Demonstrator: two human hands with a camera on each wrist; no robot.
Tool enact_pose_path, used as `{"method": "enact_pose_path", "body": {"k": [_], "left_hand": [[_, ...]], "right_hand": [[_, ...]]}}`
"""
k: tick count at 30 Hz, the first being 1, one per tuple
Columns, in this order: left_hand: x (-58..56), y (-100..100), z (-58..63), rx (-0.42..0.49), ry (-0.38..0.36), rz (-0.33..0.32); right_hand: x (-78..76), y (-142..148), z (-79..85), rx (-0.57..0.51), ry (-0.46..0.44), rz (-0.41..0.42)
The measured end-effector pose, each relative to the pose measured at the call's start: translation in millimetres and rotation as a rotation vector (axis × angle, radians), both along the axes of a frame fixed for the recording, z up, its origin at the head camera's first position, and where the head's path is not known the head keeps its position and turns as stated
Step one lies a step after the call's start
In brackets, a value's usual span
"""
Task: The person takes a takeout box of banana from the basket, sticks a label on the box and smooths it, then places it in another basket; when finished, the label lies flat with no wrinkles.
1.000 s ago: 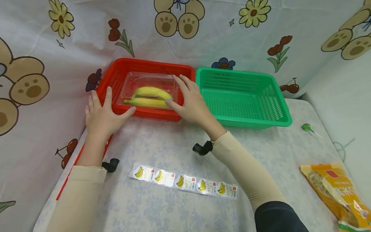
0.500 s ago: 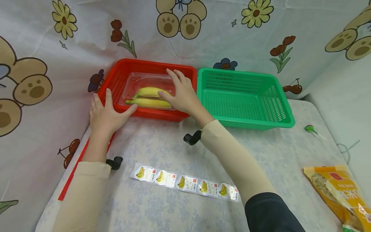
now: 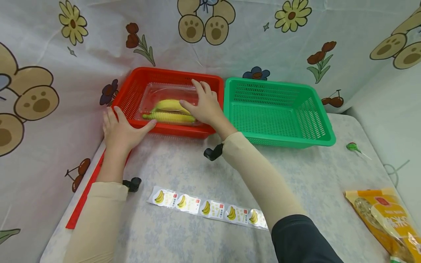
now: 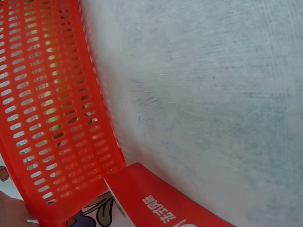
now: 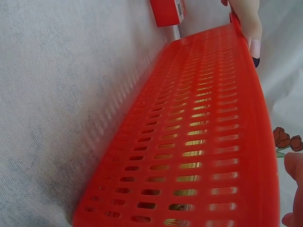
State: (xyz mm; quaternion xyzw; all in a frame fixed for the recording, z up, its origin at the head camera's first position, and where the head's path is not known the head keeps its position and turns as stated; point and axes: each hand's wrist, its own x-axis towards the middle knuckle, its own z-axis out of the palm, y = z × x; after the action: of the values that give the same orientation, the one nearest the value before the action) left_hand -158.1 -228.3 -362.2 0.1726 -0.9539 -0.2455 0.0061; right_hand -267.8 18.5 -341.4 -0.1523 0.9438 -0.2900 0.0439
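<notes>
In the head view, a red plastic basket (image 3: 164,129) holds a clear plastic box (image 3: 148,96) with yellow bananas (image 3: 169,106) inside; the nearer one looks ribbed through the clear wall. My left hand (image 3: 119,131) rests on the basket's front left corner, its thumb reaching along the front rim. My right hand (image 3: 208,106) reaches over the basket's right part, with thumb and fingers spread apart above the box's right end. From the right wrist, the basket's slotted wall (image 5: 189,142) fills the view, the left thumb (image 5: 254,47) at its rim.
A green basket (image 3: 263,137) stands beside the red one on the right. A strip of banana stickers (image 3: 210,208) lies in front. At the right are a lollipop (image 3: 352,147) and a yellow food packet (image 3: 383,219). A long red box (image 4: 156,201) lies by the left arm.
My right hand has shifted left and its thumb now overlaps the bananas. My left hand has stayed at the corner, its index finger dropping slightly. The view has shifted a little.
</notes>
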Motion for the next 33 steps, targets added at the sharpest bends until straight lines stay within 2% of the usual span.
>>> {"method": "enact_pose_path", "body": {"k": [17,33], "left_hand": [[0.1,-1.7,-4.7,-0.014,0.025,-0.001],[0.8,-1.5,-10.0,-0.047,0.057,0.001]], "right_hand": [[-0.8,-6.9,-9.9,-0.031,-0.020,-0.046],[-7.6,-15.2,-12.5,0.007,-0.188,-0.104]]}}
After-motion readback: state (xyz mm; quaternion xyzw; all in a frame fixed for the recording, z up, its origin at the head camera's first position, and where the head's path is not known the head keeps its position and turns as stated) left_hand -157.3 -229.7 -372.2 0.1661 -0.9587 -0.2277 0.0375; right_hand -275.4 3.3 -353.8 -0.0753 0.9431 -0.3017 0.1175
